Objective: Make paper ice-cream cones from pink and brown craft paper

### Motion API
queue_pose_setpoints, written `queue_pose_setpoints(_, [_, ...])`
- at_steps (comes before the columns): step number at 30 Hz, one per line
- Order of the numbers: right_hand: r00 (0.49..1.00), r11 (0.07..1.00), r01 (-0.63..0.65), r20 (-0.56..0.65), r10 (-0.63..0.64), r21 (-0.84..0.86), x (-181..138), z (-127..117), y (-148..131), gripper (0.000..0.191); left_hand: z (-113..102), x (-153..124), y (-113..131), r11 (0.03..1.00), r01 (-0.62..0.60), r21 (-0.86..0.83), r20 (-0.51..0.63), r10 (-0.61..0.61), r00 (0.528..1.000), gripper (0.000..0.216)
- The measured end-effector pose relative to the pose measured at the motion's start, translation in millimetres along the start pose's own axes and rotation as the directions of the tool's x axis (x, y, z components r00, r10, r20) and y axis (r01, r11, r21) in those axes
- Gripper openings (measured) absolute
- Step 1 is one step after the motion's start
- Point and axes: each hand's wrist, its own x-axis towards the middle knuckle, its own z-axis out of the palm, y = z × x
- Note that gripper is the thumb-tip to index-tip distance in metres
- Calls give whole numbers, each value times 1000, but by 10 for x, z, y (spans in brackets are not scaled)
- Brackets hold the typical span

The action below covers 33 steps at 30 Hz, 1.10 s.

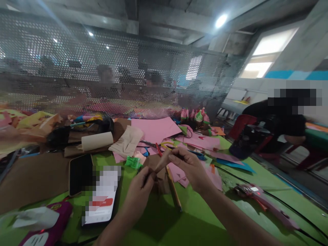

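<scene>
My left hand (140, 191) and my right hand (189, 167) meet over the green table (159, 222), both pinched on one small piece of brown paper (158, 167). The left fingers grip its lower end. The right fingers press its upper edge, and something thin and dark also seems to lie between them. A pencil (173, 188) lies on the table just under the hands. Pink paper scraps (179, 174) lie beside it.
Two phones (80, 172) lie to the left, a glue gun (256, 194) with its cable to the right. Pink sheets (156, 128), a paper roll (97, 140), scissors (156, 147) and paper flowers (198, 118) crowd the back. A perforated screen stands behind; a seated person (279, 126) is at right.
</scene>
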Motion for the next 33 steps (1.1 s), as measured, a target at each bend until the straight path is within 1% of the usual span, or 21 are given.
queue_pose_setpoints(3, [1000, 998, 15, 17, -14, -57, -5, -12, -33, 26, 8, 5, -6, 1000, -17, -24, 9, 17, 1000, 23])
queue_pose_setpoints(6, [999, 995, 18, 36, -14, -100, -11, -18, -69, 22, 12, 2, -36, 1000, -19, 2, 23, 19, 1000, 20])
queue_pose_setpoints(10, [990, 998, -25, 143, 17, 51, 3, -22, -78, 17, 2, -2, -49, 998, -37, 53, 56, 34, 998, 20])
queue_pose_setpoints(14, [989, 987, -37, 151, 13, 159, 22, -11, -88, 19, -19, 3, -9, 994, -56, 92, 61, 50, 997, 21])
queue_pose_setpoints(17, [987, 976, -30, 162, -5, 215, 29, -23, -110, 17, -29, 11, -6, 996, -42, 76, 61, 37, 997, 23])
queue_pose_setpoints(18, [989, 977, -22, 149, -10, 213, 32, -38, -117, 16, -30, 14, -14, 997, -27, 68, 52, 24, 998, 23])
queue_pose_setpoints(20, [996, 986, 11, 81, -25, 169, 39, -82, -125, 15, -31, 21, -30, 999, 12, 48, 26, -13, 1000, 24])
queue_pose_setpoints(22, [999, 992, 41, 16, -43, 118, 46, -128, -131, 15, -31, 24, -31, 998, 56, -5, 12, -56, 998, 24])
queue_pose_setpoints(24, [998, 994, 51, 21, -53, 102, 46, -156, -142, 15, -29, 17, -9, 990, 100, -94, 31, -98, 995, 25])
queue_pose_setpoints(27, [995, 991, 50, 84, -61, 122, 36, -151, -162, 16, -27, -4, 45, 967, 158, -198, 48, -152, 987, 30])
queue_pose_setpoints(29, [994, 992, 74, 70, -82, 102, 26, -129, -166, 15, -22, -13, 68, 962, 159, -222, 38, -155, 987, 31])
queue_pose_setpoints(33, [997, 997, 75, 33, -75, 10, 11, -81, -130, 15, -4, -3, 51, 978, 84, -189, 51, -76, 996, 26])
